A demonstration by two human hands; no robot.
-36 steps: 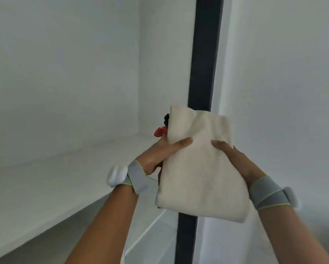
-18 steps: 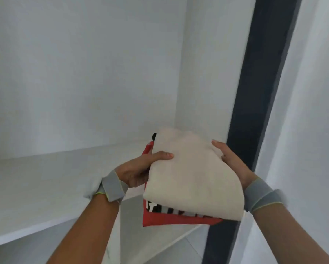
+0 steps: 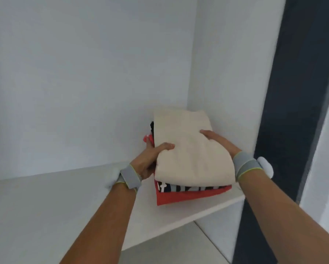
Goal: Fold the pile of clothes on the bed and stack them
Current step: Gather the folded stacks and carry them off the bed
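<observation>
A stack of folded clothes [image 3: 190, 159] sits on the white shelf [image 3: 64, 206], in its far right corner, close to the back wall [image 3: 83, 82] and just beside the side panel [image 3: 226, 82] of the closet. The top piece is a cream garment [image 3: 188, 149], thick and folded over, with its rounded fold facing the near edge of the shelf. Under it lies a piece with dark and white stripes [image 3: 188, 188], of which only a thin band shows, and beneath that a red garment [image 3: 184, 197] which lies flat on the shelf and juts out a little toward the shelf's near edge. A bit of black cloth [image 3: 151, 126] and a red corner show at the far left side of the stack.

The left hand [image 3: 150, 159] grips the left side of the stack: its thumb lies on top of the cream garment and its fingers are tucked in against the stack's left side, mostly hidden. The right hand [image 3: 217, 141] holds the right side of the stack, with the thumb pressed on the cream garment's top and the other fingers hidden behind the cloth. Each wrist wears a grey band [image 3: 130, 178] with a white device on it. To the right of the shelf, beyond the side panel, stands a dark vertical strip [image 3: 297, 92]. Below the shelf a lower white surface [image 3: 169, 244] is visible.
</observation>
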